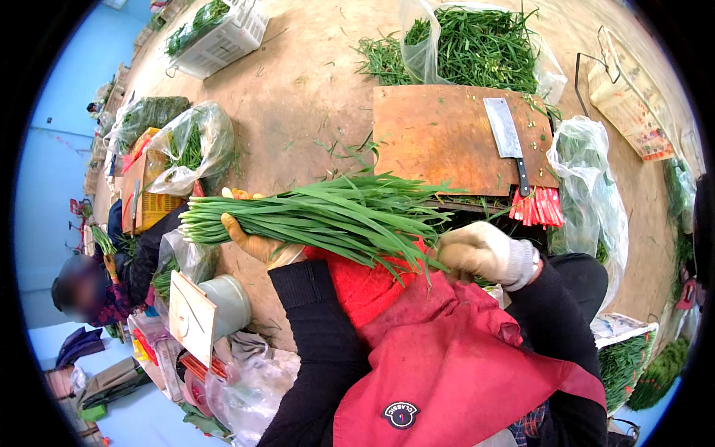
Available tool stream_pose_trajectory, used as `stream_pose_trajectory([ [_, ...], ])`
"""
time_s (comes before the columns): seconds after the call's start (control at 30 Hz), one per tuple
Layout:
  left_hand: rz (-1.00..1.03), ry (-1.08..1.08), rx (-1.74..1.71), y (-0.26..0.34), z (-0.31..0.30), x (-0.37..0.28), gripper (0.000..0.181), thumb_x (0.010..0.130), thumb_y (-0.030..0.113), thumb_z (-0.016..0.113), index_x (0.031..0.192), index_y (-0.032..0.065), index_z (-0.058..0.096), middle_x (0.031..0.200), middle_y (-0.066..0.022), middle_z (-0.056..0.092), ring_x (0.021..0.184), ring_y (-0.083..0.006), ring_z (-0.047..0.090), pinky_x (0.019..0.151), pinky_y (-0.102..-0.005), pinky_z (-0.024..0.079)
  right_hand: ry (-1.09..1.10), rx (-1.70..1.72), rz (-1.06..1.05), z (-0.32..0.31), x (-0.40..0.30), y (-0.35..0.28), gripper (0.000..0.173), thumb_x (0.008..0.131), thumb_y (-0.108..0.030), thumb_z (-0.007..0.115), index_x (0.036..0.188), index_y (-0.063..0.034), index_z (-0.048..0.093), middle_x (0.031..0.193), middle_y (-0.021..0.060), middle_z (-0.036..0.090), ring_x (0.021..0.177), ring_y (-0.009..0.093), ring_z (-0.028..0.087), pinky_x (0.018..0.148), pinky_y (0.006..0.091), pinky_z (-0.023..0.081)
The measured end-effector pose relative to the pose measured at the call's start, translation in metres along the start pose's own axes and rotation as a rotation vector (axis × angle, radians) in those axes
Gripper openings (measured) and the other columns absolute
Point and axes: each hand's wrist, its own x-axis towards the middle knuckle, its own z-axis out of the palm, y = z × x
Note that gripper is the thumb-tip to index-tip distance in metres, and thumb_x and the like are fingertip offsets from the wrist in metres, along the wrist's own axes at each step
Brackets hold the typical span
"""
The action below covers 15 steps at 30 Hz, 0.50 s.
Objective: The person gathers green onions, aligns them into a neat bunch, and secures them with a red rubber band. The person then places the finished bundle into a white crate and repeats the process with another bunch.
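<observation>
A thick bundle of garlic chives lies across my lap, pale stem ends to the left and green leaf tips to the right. My left hand, in a tan-coated glove, grips it near the stem ends, thumb on the near side and fingers beyond. By the leaf tips is my right hand, in a white knit glove with a tan palm, its fingers curled and slightly blurred. Whether those fingers pinch any leaves is hidden. Beneath the bundle shows a red cloth over my lap.
Ahead, a wooden board carries a cleaver; red strips hang at its near edge. Beyond it stands a plastic bag of chive trimmings. A clear bag stands right. Another person sits left, near a bucket.
</observation>
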Motion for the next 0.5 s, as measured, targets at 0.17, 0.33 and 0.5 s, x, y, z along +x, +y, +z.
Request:
stream_pose_trajectory([
  [0.17,-0.03,-0.1,-0.016,0.0,0.007,-0.003,0.042,0.093,0.027,0.053,0.128,0.0041,0.049,0.111,-0.0123,0.062,0.101,-0.0232,0.061,0.089,-0.0416,0.052,0.14,-0.046,-0.284,0.023,0.009,0.013,0.02,0.09,-0.019,0.057,0.087,-0.0013,0.067,0.07,0.0025,0.06,0.06,0.009,0.054,0.055,0.0243,0.045],
  [0.33,-0.006,-0.112,-0.071,-0.003,0.009,-0.002,0.043,0.094,0.028,0.051,0.13,0.0036,0.048,0.112,-0.0132,0.063,0.101,-0.0224,0.06,0.092,-0.0394,0.049,0.345,0.144,-0.402,0.035,-0.007,0.04,0.019,0.091,-0.017,0.057,0.087,0.0003,0.066,0.074,0.0026,0.06,0.062,0.009,0.054,0.055,0.0228,0.044],
  [0.5,-0.031,-0.117,-0.122,0.001,0.006,-0.003,0.045,0.094,0.029,0.051,0.13,0.003,0.047,0.112,-0.0136,0.062,0.102,-0.022,0.06,0.094,-0.0376,0.048,0.654,0.206,-0.25,0.018,-0.023,0.028,0.024,0.089,-0.023,0.059,0.084,-0.0002,0.065,0.07,0.0016,0.059,0.055,0.007,0.05,0.05,0.0214,0.04],
])
